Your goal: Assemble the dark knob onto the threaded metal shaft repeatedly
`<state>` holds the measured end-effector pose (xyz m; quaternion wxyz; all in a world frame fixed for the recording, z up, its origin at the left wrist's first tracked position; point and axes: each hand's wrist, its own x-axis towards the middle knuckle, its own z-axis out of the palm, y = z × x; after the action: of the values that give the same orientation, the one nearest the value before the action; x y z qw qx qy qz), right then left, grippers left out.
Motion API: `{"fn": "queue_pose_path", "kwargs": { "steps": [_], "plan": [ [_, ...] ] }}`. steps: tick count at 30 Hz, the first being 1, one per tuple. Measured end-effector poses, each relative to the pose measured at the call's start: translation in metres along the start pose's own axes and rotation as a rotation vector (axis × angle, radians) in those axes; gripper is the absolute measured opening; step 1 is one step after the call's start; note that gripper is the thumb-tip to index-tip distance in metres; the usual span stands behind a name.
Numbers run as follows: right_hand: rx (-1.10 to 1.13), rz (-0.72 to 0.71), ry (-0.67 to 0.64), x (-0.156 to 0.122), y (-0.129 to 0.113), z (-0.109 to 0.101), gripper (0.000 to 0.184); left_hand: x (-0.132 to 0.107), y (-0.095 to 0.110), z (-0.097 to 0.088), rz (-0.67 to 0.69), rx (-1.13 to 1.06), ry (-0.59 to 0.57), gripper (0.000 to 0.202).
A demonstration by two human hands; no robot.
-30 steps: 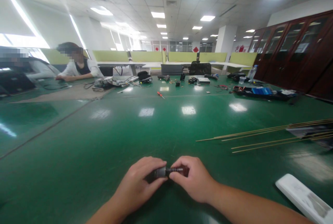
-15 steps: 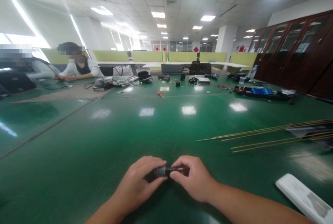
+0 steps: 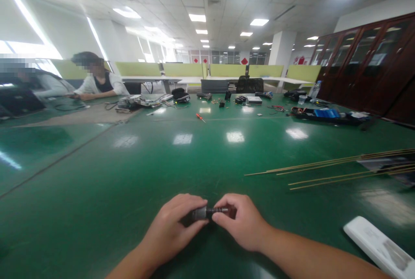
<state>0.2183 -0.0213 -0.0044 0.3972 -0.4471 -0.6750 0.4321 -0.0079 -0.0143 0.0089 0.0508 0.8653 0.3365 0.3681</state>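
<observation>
Low over the green table (image 3: pixel 155 153), both hands hold a small cylindrical part (image 3: pixel 200 214), lying sideways between them. Its left end is a thick grey cylinder; a thinner dark, ringed stem runs to the right. My left hand (image 3: pixel 173 223) is closed around the thick end, thumb below and fingers above. The thumb and forefinger of my right hand (image 3: pixel 244 220) pinch the thin stem. Blur and the fingers hide the part's exact kind and both of its ends.
Thin brass-coloured rods (image 3: pixel 311 169) lie at the right, above a white elongated device (image 3: pixel 379 244). Farther back are an orange screwdriver (image 3: pixel 200 117), a black tray (image 3: pixel 324 117) with blue items, and a bottle (image 3: pixel 315 90). Two people sit at the far left.
My hands and the part stay almost in the same place. The right fingertips on the stem shift only very slightly.
</observation>
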Motion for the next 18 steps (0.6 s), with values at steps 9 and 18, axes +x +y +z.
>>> {"fn": "queue_pose_path", "kwargs": {
  "steps": [9,18],
  "plan": [
    [-0.01,0.013,-0.003,0.0012,0.0014,-0.0002,0.005,0.0027,0.0035,-0.002,-0.009,-0.001,0.017,0.024],
    [-0.001,0.017,-0.003,0.0002,0.0007,0.0,0.006,0.0015,0.0007,-0.0032,-0.004,0.006,0.023,0.027]
  ]
}}
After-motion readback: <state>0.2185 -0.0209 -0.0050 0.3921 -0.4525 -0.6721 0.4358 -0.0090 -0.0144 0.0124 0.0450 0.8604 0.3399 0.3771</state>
